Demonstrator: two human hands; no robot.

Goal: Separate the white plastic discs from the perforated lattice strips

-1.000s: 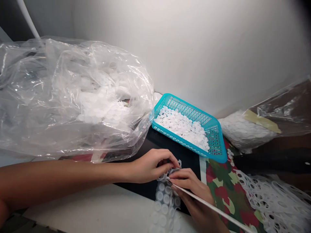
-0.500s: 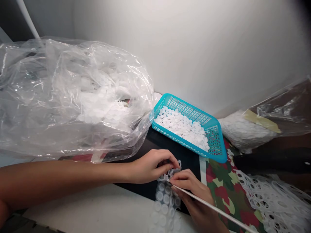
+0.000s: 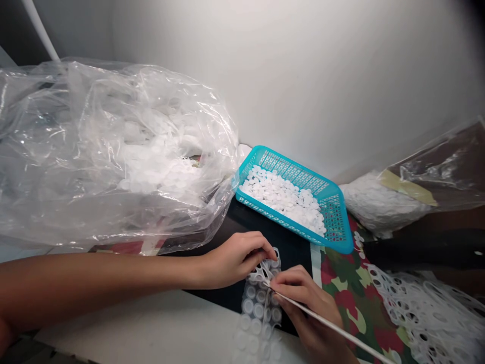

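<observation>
A translucent white plastic sheet of round caps [image 3: 258,309] runs from the black mat toward the bottom edge. My left hand [image 3: 242,255] has its fingers closed on the top of the sheet's lattice, where several holes stand open without caps. Close beside it, my right hand [image 3: 306,296] pinches the lifted lattice [image 3: 261,273] between thumb and fingertips. A thin white cord or strip [image 3: 333,326] stretches from the right fingertips to the lower right; whether it joins the lattice is unclear.
A blue basket [image 3: 344,222] holding many small white discs [image 3: 284,199] stands behind my hands. At left lies a large clear plastic bag [image 3: 94,151] of white pieces. Emptied white lattices [image 3: 428,313] are piled at right on camouflage cloth [image 3: 341,298], below another filled bag [image 3: 382,202].
My right hand has shifted slightly right, drawing lattice strands taut away from the sheet. My left hand stays nearly in place, still gripping the top.
</observation>
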